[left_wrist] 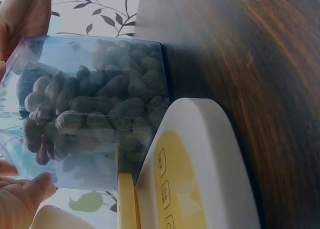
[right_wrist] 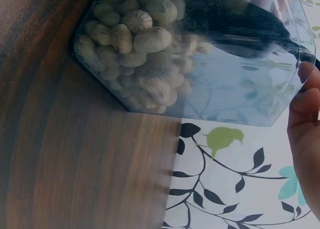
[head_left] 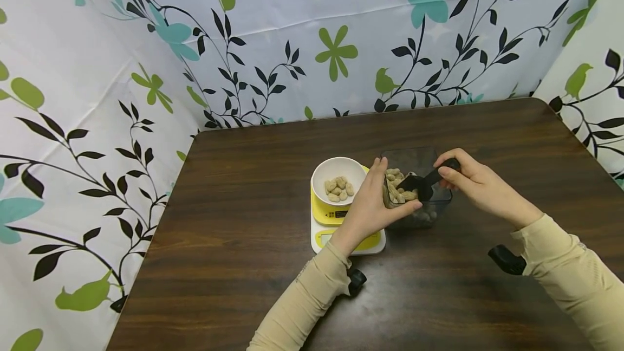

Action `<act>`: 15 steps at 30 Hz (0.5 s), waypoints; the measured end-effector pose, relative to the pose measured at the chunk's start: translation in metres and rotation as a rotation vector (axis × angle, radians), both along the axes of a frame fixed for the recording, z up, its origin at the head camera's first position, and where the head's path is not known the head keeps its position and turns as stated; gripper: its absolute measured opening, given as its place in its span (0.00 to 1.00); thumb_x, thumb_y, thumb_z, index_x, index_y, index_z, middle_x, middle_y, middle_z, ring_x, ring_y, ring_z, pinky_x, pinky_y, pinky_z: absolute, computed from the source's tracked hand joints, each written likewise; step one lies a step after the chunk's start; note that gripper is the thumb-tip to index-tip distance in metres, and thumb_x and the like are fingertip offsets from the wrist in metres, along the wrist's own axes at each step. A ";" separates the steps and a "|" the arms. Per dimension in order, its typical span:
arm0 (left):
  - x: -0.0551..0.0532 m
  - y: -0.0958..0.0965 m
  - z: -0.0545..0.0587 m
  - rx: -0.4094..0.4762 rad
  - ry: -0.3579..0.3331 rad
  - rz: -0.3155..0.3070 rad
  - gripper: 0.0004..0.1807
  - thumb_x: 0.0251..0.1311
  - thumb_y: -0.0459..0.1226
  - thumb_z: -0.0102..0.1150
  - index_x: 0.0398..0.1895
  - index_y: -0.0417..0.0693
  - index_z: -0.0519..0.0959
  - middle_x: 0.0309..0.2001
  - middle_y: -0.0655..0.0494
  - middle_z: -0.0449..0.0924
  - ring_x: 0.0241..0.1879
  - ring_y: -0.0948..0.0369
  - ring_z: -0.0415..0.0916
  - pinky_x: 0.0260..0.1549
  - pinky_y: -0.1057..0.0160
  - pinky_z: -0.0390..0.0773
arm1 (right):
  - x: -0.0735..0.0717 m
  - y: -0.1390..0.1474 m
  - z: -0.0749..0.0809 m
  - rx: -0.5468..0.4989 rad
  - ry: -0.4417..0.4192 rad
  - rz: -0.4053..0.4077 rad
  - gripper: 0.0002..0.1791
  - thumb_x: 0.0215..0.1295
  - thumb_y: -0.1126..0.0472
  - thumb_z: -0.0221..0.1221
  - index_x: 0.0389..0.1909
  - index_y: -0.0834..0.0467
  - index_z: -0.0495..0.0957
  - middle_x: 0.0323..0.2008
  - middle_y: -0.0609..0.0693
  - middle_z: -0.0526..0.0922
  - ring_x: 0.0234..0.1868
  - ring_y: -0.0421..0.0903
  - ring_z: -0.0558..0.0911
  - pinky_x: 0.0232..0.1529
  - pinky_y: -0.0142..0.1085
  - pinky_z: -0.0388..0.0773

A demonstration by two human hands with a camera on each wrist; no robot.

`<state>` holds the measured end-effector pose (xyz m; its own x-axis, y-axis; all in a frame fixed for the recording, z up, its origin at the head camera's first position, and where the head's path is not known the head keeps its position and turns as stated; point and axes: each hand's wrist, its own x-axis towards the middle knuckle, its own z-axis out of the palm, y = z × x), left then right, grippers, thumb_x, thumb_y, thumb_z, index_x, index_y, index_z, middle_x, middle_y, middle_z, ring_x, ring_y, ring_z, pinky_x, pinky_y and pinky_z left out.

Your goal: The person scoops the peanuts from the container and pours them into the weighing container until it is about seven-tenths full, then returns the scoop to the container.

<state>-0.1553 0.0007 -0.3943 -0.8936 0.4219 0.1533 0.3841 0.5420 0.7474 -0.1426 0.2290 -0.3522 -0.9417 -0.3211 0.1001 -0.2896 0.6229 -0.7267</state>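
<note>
A clear, dark-tinted plastic container (head_left: 441,207) holds many unshelled peanuts (right_wrist: 152,40). My left hand (head_left: 370,205) rests against its near left corner, fingers straight along the side and thumb stretched across the front. My right hand (head_left: 470,177) grips the handle of a black scoop (head_left: 420,185), whose head is down in the container among the peanuts. Through the wall in the right wrist view, the scoop's dark head shows above the peanuts. Left of the container, a white bowl (head_left: 319,182) with several peanuts (head_left: 338,189) sits on a yellow-and-white kitchen scale (head_left: 319,240).
The container stands close against the scale's right side on a dark wooden table (head_left: 234,242). A patterned white curtain (head_left: 292,31) hangs behind and beside the table. Black wrist devices (head_left: 507,260) stick out below both sleeves.
</note>
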 end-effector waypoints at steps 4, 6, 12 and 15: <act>0.001 0.000 -0.001 0.001 -0.005 0.000 0.55 0.50 0.61 0.60 0.74 0.51 0.44 0.75 0.50 0.43 0.74 0.59 0.45 0.66 0.51 0.61 | -0.001 0.000 -0.001 -0.040 0.010 -0.020 0.11 0.73 0.58 0.44 0.51 0.56 0.66 0.33 0.55 0.76 0.32 0.39 0.74 0.32 0.28 0.71; 0.001 0.000 -0.002 0.000 -0.006 0.001 0.54 0.50 0.62 0.60 0.74 0.52 0.44 0.75 0.51 0.43 0.74 0.59 0.45 0.66 0.51 0.61 | -0.001 0.001 -0.004 -0.075 0.021 -0.037 0.11 0.73 0.58 0.44 0.50 0.58 0.66 0.31 0.52 0.76 0.30 0.38 0.74 0.31 0.28 0.71; 0.000 0.000 -0.004 -0.008 0.001 0.003 0.54 0.50 0.61 0.60 0.74 0.53 0.44 0.75 0.51 0.43 0.74 0.59 0.45 0.67 0.52 0.60 | -0.001 -0.001 -0.015 -0.311 -0.005 -0.105 0.05 0.72 0.60 0.46 0.44 0.56 0.67 0.25 0.41 0.74 0.25 0.39 0.71 0.27 0.28 0.69; 0.000 0.000 -0.003 -0.009 0.006 0.005 0.54 0.50 0.60 0.60 0.74 0.51 0.45 0.75 0.50 0.44 0.74 0.59 0.45 0.67 0.52 0.60 | -0.002 -0.003 -0.019 -0.560 -0.075 -0.114 0.04 0.71 0.60 0.47 0.42 0.56 0.67 0.23 0.42 0.74 0.25 0.38 0.69 0.26 0.29 0.67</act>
